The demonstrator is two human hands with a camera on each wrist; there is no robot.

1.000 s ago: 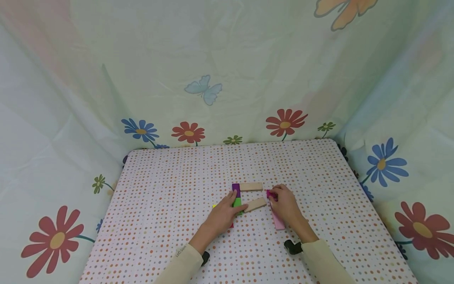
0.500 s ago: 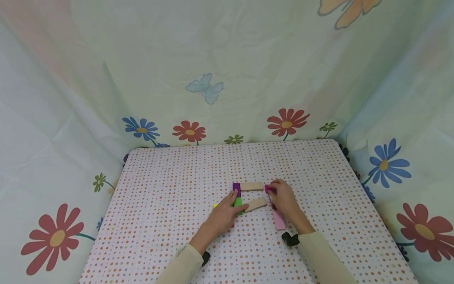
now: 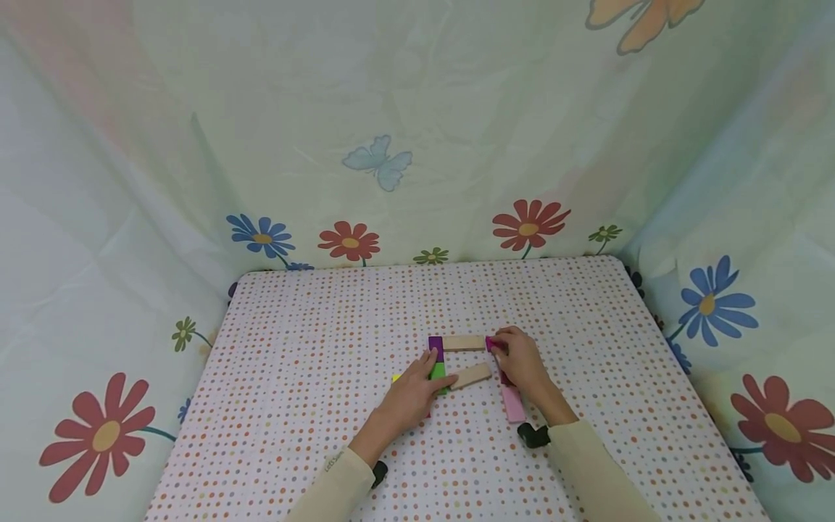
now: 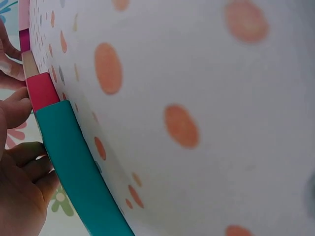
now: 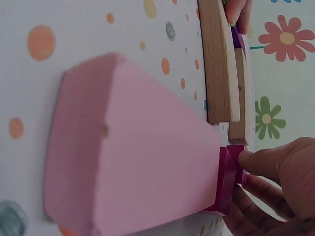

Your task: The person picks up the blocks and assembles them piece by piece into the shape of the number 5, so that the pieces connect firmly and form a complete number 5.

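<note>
My right hand (image 3: 527, 364) pinches a small magenta block (image 3: 491, 344) between thumb and fingers, beside the right end of the far plain wooden block (image 3: 464, 343). A second magenta block (image 5: 225, 189) and a pink block (image 5: 152, 152) run in line toward me below it. Fingers extended, my left hand (image 3: 407, 395) rests on a column of blocks at left; a purple block (image 3: 435, 344) and a green block (image 3: 436, 372) show past it. Its thumb lies near a slanted wooden block (image 3: 472, 375). The left wrist view shows a red block (image 4: 44, 91) and a teal block (image 4: 74, 162) beside that hand.
A bit of a yellow block (image 3: 395, 378) peeks out left of the left hand. All the blocks lie on a dotted tablecloth (image 3: 313, 333), with flowered curtains (image 3: 417, 94) behind and on both sides. Dark wrist devices (image 3: 533, 436) sit under the sleeves.
My right hand has moved the small magenta block away from me and slightly left, up to the end of the far wooden block. More of the magenta block behind it shows. My left hand stays put.
</note>
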